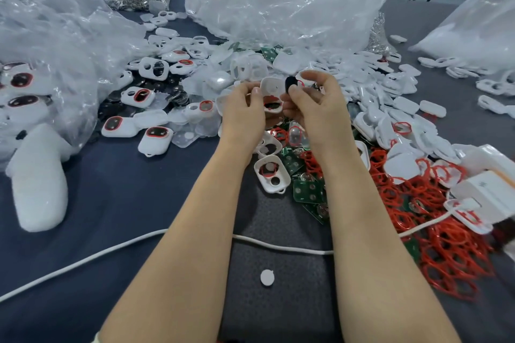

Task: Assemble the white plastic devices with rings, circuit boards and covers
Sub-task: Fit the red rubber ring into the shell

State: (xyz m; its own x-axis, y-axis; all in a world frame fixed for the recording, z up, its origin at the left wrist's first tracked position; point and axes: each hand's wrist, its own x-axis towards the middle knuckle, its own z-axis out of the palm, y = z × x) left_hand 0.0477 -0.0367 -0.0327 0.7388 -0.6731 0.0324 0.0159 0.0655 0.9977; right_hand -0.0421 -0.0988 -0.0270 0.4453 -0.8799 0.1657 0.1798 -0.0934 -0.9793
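— Head view: where's the unit being worked on?
— Held up off the table, centre frame, over the parts pile. The left hand [245,108] grips the white plastic shell [269,88] by its left edge, thumb on top and fingers curled round. A red ring [269,97] looks to be seated in the lower opening.
— Other side?
— The right hand [315,104] pinches a small black part [290,83] between thumb and forefinger, right at the shell's right rim. The other fingers are loosely curled. Can't tell what the black part is.
— Handling?
— Shell looks light, thin-walled and stiff, and it's glossy, so probably slippery. Hold it by the outer rim, since squeezing across the openings could flex it. The ring is likely soft rubber and could pop out if dragged. Black part is tiny: fingertip pinch only, easy to lose in the clutter.
— Stock?
— There's a heap of loose red rings [446,245] on the right, green circuit boards [306,189] below the hands, and white covers [401,104] just right of them. I'd take the boards by their edges and keep off the contacts.
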